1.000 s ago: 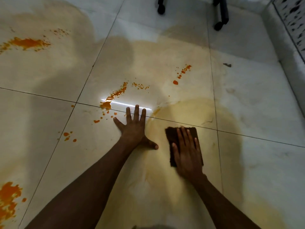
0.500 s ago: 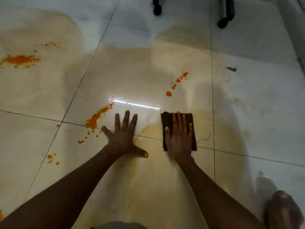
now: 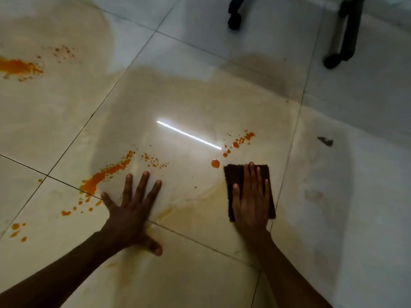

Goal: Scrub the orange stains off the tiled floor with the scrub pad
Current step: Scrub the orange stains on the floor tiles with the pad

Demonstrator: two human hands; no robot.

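A dark brown scrub pad point(image 3: 232, 177) lies flat on the pale tiled floor point(image 3: 182, 103). My right hand point(image 3: 251, 203) presses on it with straight fingers. Just beyond the pad's far left corner sits an orange drop point(image 3: 215, 163), with a trail of orange spots point(image 3: 241, 141) further out. My left hand point(image 3: 131, 212) lies flat on the floor with fingers spread. An orange streak point(image 3: 104, 174) runs just left of its fingertips. Another orange stain point(image 3: 19, 67) lies at the far left, and small drops point(image 3: 17, 230) sit near the left edge.
Two black chair castors point(image 3: 234, 21) point(image 3: 333, 60) stand at the top right. A small dark scrap point(image 3: 325, 141) lies on the tile to the right. Yellowish wet smears spread over the tiles around my hands. A bright light reflection point(image 3: 189, 135) crosses the middle tile.
My right hand has pushed the pad forward and to the right, up to the orange drop. My left hand stays flat on the floor. The view has shifted forward.
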